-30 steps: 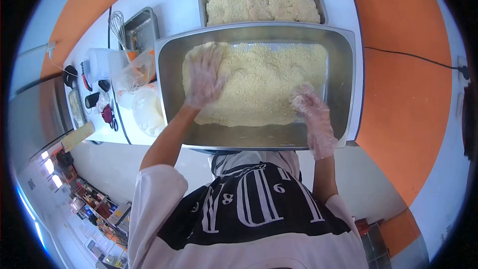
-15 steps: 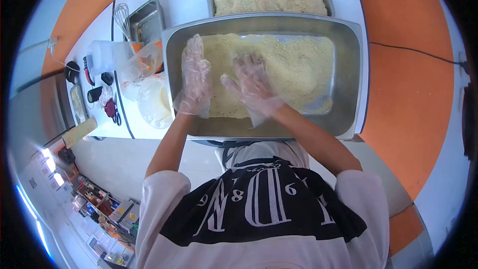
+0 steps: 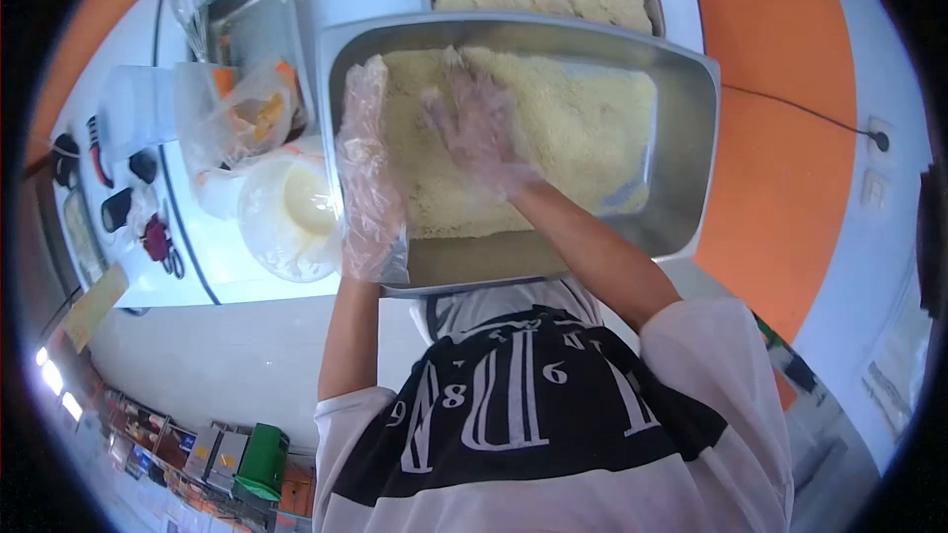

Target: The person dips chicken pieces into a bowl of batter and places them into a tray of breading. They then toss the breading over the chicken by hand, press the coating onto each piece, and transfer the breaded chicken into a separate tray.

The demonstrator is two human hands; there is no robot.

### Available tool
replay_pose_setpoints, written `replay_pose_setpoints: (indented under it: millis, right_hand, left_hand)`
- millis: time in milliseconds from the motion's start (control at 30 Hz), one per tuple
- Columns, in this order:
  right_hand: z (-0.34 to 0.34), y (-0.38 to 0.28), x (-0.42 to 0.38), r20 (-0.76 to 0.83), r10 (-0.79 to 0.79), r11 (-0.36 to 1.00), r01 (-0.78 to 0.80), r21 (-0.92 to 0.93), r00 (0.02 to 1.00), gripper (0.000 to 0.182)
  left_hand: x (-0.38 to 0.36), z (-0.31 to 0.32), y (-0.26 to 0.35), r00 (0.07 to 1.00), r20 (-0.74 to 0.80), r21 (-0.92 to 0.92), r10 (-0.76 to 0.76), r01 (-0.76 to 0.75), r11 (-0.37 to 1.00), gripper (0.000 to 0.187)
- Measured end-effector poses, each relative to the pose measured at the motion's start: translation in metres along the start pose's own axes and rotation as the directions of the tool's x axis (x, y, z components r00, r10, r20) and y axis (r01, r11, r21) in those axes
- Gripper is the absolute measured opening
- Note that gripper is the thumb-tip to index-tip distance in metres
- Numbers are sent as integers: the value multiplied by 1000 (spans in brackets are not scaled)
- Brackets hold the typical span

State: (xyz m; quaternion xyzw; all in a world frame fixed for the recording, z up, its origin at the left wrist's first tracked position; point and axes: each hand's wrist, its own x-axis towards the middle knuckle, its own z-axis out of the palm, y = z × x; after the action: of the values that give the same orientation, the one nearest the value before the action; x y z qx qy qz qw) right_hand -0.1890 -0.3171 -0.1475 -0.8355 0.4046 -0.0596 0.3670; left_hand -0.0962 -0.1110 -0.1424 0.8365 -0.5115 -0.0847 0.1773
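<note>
A deep metal pan (image 3: 713, 158) holds a layer of pale yellow crumbs (image 3: 583, 128), thin enough in places for the pan's bottom to show at the right. Clear plastic gloves cover both hands. My left hand (image 3: 369, 163) lies stretched out along the pan's left wall, fingers extended together, at the edge of the crumbs. With its fingers apart, my right hand (image 3: 481, 128) rests on the crumbs left of the pan's middle, its fingertips slightly blurred. Whether anything lies beneath the right palm is hidden.
Behind the pan, a second tray (image 3: 647, 0) holds crumb-coated pieces. To the left are a whisk (image 3: 193, 15), a shallow metal tray (image 3: 286, 0), a plastic bag (image 3: 237, 118) and a tub of pale batter (image 3: 291, 217). Scissors (image 3: 173, 259) lie farther left.
My left hand has drawn closer to the pan's left wall. The right hand has slid a little left and away from me over the crumbs. The camera view has shifted.
</note>
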Motion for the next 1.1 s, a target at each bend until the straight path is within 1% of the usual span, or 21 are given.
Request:
replay_pose_setpoints:
  millis: [33, 67, 100, 133, 167, 200, 233, 300, 333, 400, 433, 500, 567, 667, 733, 800, 833, 900, 933, 1000, 1100]
  right_hand:
    - [1, 3, -4, 10, 30, 999, -29, -21, 1000, 87]
    - [0, 6, 0, 30, -38, 988, 42, -149, 999, 90]
    - [-1, 4, 8, 52, -117, 954, 126, -273, 992, 93]
    - [-2, 1, 14, 48, -112, 950, 121, -287, 993, 93]
    - [-3, -2, 13, 45, -83, 953, 92, -289, 996, 93]
    - [-4, -4, 5, 38, -46, 956, 56, -289, 998, 92]
    - [0, 0, -2, 22, -28, 954, 33, -299, 999, 92]
    - [-2, 3, 6, 38, -75, 939, 84, -333, 996, 91]
    - [-10, 4, 4, 11, -85, 935, 84, -343, 996, 91]
    - [-19, 5, -23, 210, -185, 846, 264, -464, 960, 93]
    - [-19, 12, -30, 217, -185, 839, 269, -473, 959, 93]
    - [-17, 26, -41, 139, -345, 817, 370, -442, 928, 94]
    - [-10, 28, -30, 156, -336, 810, 369, -455, 929, 95]
    - [-11, 17, -36, 172, -327, 823, 369, -431, 929, 95]
    - [-31, 18, -30, 180, -325, 830, 371, -417, 928, 94]
    - [-65, 34, -39, -6, -469, 814, 430, -391, 883, 95]
    - [-71, 51, -39, 2, -478, 812, 442, -382, 879, 95]
    - [-72, 85, -37, -100, -244, 905, 190, -380, 965, 97]
    - [-68, 90, -38, -99, -239, 908, 186, -376, 966, 97]
    - [-59, 92, -37, 12, -244, 862, 222, -456, 970, 100]
    - [-53, 84, -33, 38, -275, 826, 256, -502, 961, 101]
  left_hand:
    - [-12, 5, 2, 1000, 23, -30, 1, 0, 1000, 61]
    - [-20, 9, -1, 980, -66, 358, 188, -152, 921, 60]
    - [-20, 14, -6, 915, -91, 705, 394, -221, 675, 59]
    - [-18, 18, -11, 912, -100, 696, 397, -221, 683, 59]
    - [-22, 19, -15, 942, -96, 482, 323, -240, 843, 57]
    - [-27, 19, -13, 964, -63, 234, 256, -235, 943, 55]
    - [-27, 11, -5, 959, -63, 219, 276, -257, 941, 55]
    - [-9, -2, 6, 995, -35, 19, 98, -98, 995, 52]
    - [-4, -1, 6, 994, -49, 8, 94, -93, 996, 52]
    - [-2, 7, 2, 972, -93, 162, 214, -197, 967, 51]
    - [-1, 12, -1, 958, -100, 265, 269, -235, 935, 51]
    - [0, 23, -5, 927, -91, 491, 365, -277, 826, 51]
    - [7, 33, -7, 894, -78, 652, 442, -290, 700, 50]
    - [13, 35, -7, 860, -72, 806, 505, -248, 538, 50]
    - [25, 23, 2, 853, -88, 838, 515, -216, 501, 50]
    - [35, -2, 17, 878, -91, 901, 469, -128, 415, 49]
    - [40, -17, 26, 893, -92, 927, 441, -86, 366, 49]
    - [47, -32, 36, 913, -93, 965, 398, -16, 261, 50]
    - [47, -28, 33, 913, -86, 966, 398, -22, 258, 50]
    - [42, -16, 24, 890, -22, 901, 455, -179, 395, 51]
    - [38, -6, 9, 914, -27, 856, 404, -188, 482, 51]
